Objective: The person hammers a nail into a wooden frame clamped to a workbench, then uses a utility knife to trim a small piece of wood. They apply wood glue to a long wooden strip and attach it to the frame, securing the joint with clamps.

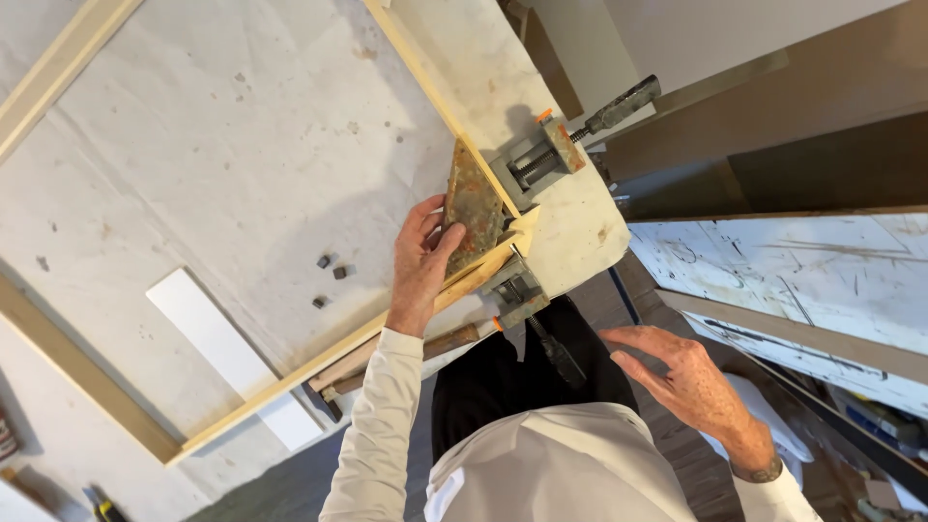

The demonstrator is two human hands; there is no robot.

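Two screw clamps (541,159); left hand (420,266) grip presses corner plate (472,208), right hand (681,377) open.

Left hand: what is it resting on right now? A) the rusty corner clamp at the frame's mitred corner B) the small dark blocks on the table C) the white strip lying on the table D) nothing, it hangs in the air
A: the left hand lies with its fingers on the rusty corner clamp, at the joint of the wooden frame; the right hand hangs free beside the table.
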